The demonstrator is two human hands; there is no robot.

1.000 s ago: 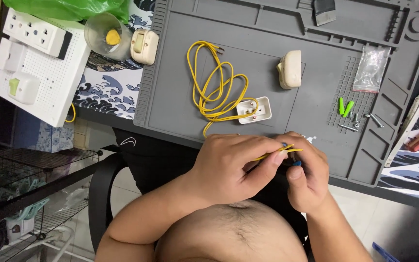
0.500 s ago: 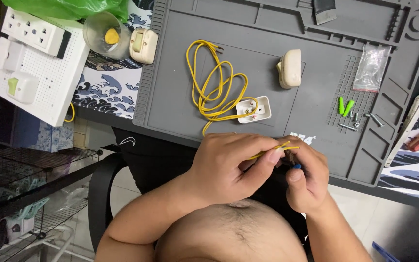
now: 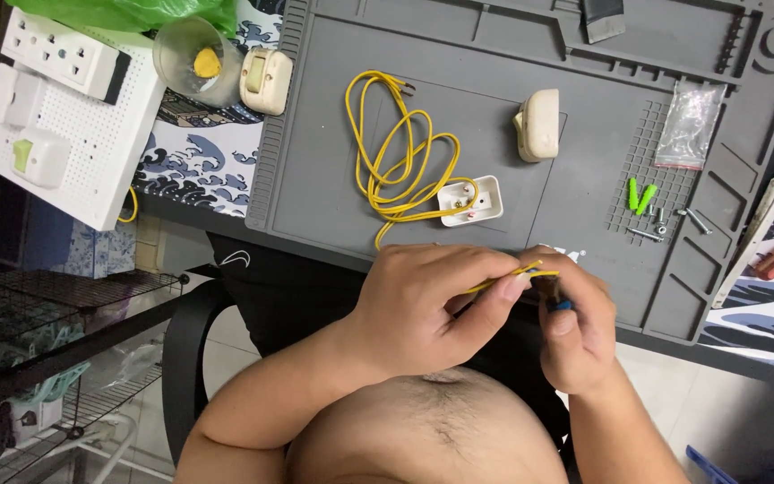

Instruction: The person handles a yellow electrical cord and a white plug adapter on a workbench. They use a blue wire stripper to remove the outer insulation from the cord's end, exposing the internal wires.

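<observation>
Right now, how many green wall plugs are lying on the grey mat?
2. Both green wall plugs lie side by side on the grid part of the grey mat, right of the open white plug base, above loose screws. More may be hidden in the clear bag.

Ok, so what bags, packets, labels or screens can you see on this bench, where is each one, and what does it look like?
Small clear plastic bag: flat on the grey work mat, right side, above the green wall plugs; see-through, crinkled, contents too small to tell.
Green plastic bag: top left edge, behind the clear cup; bright green, crumpled.
White printed mark: on the mat's near edge, partly hidden by the hands.
No screens in view.
</observation>
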